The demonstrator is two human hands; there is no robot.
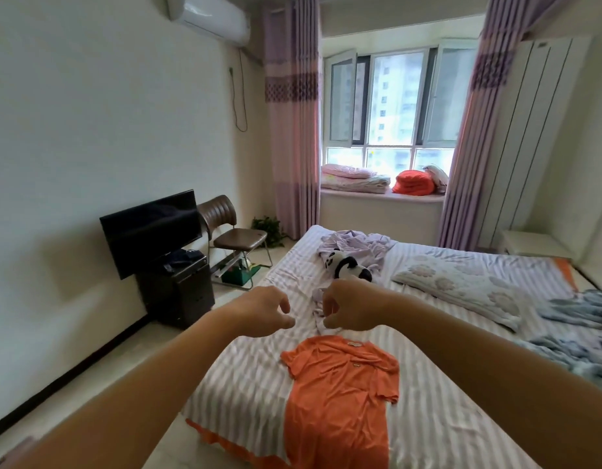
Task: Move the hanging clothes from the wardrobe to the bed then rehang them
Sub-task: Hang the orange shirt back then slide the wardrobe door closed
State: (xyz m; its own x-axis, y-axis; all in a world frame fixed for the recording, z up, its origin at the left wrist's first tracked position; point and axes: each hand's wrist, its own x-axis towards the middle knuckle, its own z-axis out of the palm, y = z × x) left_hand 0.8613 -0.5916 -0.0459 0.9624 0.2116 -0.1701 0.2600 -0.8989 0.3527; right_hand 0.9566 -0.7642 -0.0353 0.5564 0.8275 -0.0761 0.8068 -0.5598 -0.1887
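Orange clothes (343, 384) lie spread flat on the striped bed (252, 377), collars toward the window, no hanger visible on them. Both my arms reach out over the bed just beyond the collars. My left hand (265, 311) hovers above the sheet with loosely curled fingers, a gap between thumb and fingers, and nothing in it. My right hand (350, 306) is curled the same way, palm facing left. A crumpled lilac fold (318, 308) of cloth lies right at its fingertips; I cannot tell whether they touch it.
A panda toy (347, 265) and lilac cloth (357, 245) lie farther up the bed, a pillow (462, 289) and blue-grey quilt (577, 333) at right. A TV (150, 231) on a black stand and a brown chair (232, 231) line the left wall. A tall white wardrobe (536, 130) stands at far right.
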